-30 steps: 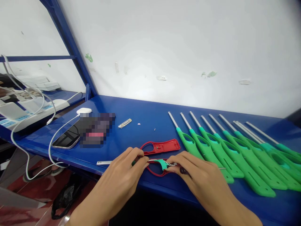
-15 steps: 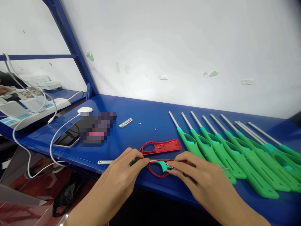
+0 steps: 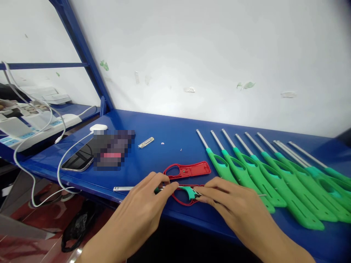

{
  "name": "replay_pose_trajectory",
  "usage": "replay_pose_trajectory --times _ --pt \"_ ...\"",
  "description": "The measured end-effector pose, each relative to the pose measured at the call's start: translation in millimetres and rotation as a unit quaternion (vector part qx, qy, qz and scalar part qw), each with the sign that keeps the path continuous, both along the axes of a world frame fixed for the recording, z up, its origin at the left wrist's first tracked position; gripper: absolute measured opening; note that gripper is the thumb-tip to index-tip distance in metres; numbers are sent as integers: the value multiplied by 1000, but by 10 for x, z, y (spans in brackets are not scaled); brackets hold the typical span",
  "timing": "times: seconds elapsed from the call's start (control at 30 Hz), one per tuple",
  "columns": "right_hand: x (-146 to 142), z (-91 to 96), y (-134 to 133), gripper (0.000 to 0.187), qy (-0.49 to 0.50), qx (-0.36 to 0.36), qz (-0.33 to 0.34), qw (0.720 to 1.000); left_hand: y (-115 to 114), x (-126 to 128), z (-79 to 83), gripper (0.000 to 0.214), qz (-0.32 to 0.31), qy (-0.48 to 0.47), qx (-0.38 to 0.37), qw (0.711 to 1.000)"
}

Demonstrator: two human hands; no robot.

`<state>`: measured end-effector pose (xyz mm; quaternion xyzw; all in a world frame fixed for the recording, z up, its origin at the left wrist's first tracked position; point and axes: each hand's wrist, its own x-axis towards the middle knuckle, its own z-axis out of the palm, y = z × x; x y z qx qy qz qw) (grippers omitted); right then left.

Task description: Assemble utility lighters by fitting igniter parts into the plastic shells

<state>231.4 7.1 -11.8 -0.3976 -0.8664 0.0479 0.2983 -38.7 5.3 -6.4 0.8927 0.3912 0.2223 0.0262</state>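
Observation:
A red half shell of a long-necked lighter (image 3: 183, 202) lies at the table's front edge, with a teal trigger (image 3: 189, 192) and thin wires in it. My left hand (image 3: 153, 193) is closed on the front part of this lighter, thumb and forefinger by the trigger. Its metal tube (image 3: 123, 189) sticks out to the left. My right hand (image 3: 230, 197) pinches the handle end near the wires; its fingertips hide what exactly they touch. A thin rod (image 3: 261, 195) shows beyond that hand. The other red half shell (image 3: 196, 169) lies just behind, inner side up.
Several green lighters (image 3: 274, 177) lie in a row at the right. A small clear part (image 3: 146, 142) and tiny bits lie farther back. Two phones, one blurred, and a white charger (image 3: 98, 127) with its cable are at left. A blue post (image 3: 79, 47) rises by the wall.
My left thumb and forefinger have shifted slightly right along the lighter, closer to the trigger. My right hand stays almost in place.

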Motion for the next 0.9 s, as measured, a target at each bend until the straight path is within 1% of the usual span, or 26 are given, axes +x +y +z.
replay_pose_trajectory --times 0.17,0.37,0.53,0.63,0.73,0.9 --pt "39 1 -9 17 29 4 0 1000 1 -1 9 56 2 10 -10 1000" --pt "73 12 0 24 9 1 24 1000 -17 35 50 56 2 35 -6 999" --pt "27 12 -16 14 33 4 -6 999 -19 34 55 56 -7 49 3 999" --pt "9 18 -20 13 31 0 -18 999 -21 27 52 50 -10 37 4 999" --pt "27 31 -30 15 3 21 -7 1000 -25 31 49 46 -12 26 5 1000" --pt "91 62 -109 19 -91 68 0 993 -36 51 47 40 -8 27 12 1000"
